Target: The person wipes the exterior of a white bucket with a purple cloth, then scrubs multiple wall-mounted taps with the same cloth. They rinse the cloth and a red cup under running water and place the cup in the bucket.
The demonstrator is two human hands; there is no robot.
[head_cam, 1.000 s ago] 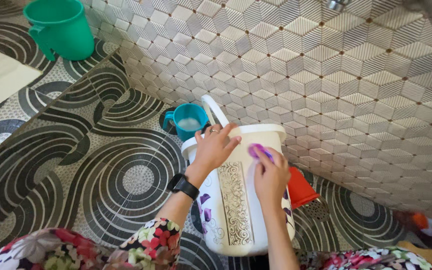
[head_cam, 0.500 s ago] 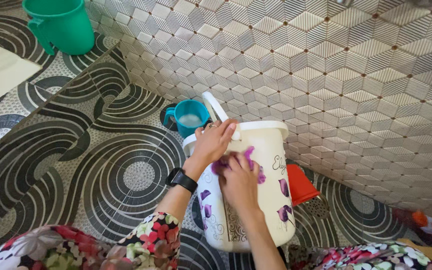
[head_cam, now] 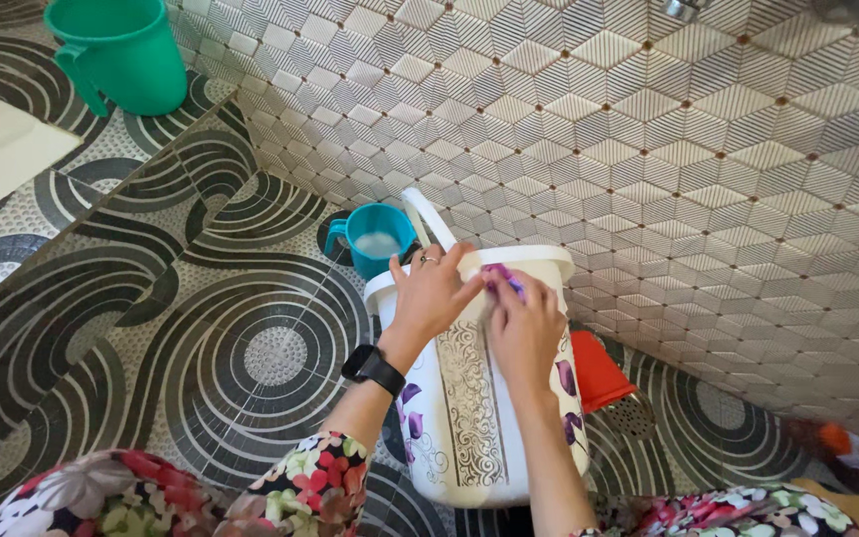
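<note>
A white plastic bucket [head_cam: 469, 418] with a gold ornamental band and purple flower prints stands tilted on the patterned floor, its white handle raised. My left hand [head_cam: 429, 293], with a ring and a black wrist watch, lies flat against the bucket's upper side near the rim and steadies it. My right hand [head_cam: 526, 333] presses a purple scrubber [head_cam: 502, 276] against the bucket's side just under the rim. Only a little of the scrubber shows above my fingers.
A small blue mug [head_cam: 378, 239] holding whitish liquid stands behind the bucket by the tiled wall [head_cam: 648, 149]. A green mug [head_cam: 121, 55] sits on a raised ledge at top left. A red object [head_cam: 597, 373] and a floor drain [head_cam: 633, 416] lie right of the bucket.
My right hand moved the purple scrubber from the bucket's left front up to just under the rim. The bucket turned so the gold band faces me. My left hand stayed at the rim.
</note>
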